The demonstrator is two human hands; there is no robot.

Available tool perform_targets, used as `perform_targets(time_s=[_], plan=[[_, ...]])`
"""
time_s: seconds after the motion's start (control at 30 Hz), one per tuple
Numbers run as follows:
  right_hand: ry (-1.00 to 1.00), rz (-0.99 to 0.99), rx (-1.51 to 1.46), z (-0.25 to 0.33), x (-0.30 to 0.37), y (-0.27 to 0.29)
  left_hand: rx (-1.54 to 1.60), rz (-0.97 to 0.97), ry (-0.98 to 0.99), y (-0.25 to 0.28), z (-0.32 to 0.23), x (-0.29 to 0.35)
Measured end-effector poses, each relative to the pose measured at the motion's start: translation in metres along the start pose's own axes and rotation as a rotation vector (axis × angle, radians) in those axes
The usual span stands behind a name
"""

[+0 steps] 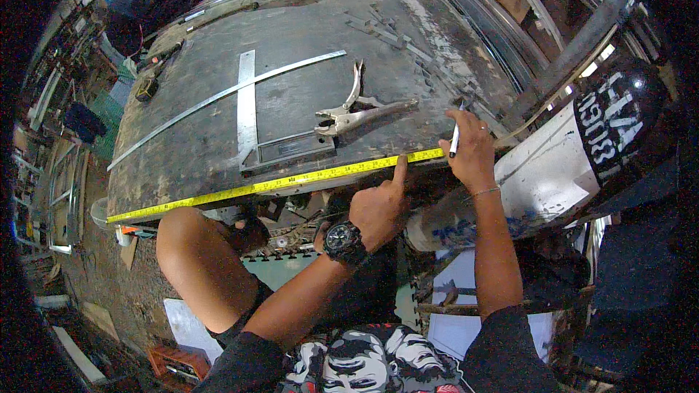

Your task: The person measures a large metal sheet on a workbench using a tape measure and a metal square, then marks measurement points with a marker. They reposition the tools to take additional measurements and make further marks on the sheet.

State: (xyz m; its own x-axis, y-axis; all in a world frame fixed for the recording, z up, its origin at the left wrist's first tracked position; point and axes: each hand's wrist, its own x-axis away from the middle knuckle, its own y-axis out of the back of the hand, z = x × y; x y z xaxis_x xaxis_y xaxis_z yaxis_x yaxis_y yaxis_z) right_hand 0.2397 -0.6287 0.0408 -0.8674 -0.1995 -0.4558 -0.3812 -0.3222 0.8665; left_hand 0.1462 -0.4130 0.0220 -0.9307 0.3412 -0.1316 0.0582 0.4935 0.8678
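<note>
Clerk: Tape measure (284, 180), yellow – where does it sit?

Checker: Under the left hand's (378, 215) index fingertip, running leftward from it along the near edge of the bench (182, 80), and rightward to the right hand (472, 154).

Clerk: State of hands?

Checker: Left: index straight, touching the tape, other fingers folded; whether they enclose anything, cannot tell. Right: fingers bent close in a pinch on a marker (456, 140), tip down. Whether they also hold the tape's end, cannot tell.

Clerk: Reason for the hold?

Checker: Probably the finger keeps the blade flat or picks out a graduation; the marker's downward tip suggests readiness to write. Following the edge likely keeps the blade straight.

Clerk: Materials?

Checker: Blade – thin, smooth, finely ruled. Bench dark, scuffed, worn. Beyond the left hand, locking pliers (371, 113), dull metal, handles splayed, seemingly set aside within reach. Farther left, a flat pale metal bar (247, 113), crossed by a slender, bowed metal strip (291, 68). Right of the right hand, a white, black-topped cylinder (542, 167), rounded, surface marked.
</note>
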Motion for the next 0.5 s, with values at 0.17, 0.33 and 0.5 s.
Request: perform_targets(time_s=[0.17,0.33,0.5], plan=[[0.014,0.05,-0.005,0.001,-0.004,0.003,0.066,-0.196,0.169,0.01,0.011,0.038],[0.017,0.114,0.038,0.0,-0.006,0.005,0.009,-0.21,0.379,0.022,0.036,0.077],[0.039,0.143,0.073,-0.005,-0.006,0.002,-0.022,-0.173,0.397,0.022,0.051,0.087]])
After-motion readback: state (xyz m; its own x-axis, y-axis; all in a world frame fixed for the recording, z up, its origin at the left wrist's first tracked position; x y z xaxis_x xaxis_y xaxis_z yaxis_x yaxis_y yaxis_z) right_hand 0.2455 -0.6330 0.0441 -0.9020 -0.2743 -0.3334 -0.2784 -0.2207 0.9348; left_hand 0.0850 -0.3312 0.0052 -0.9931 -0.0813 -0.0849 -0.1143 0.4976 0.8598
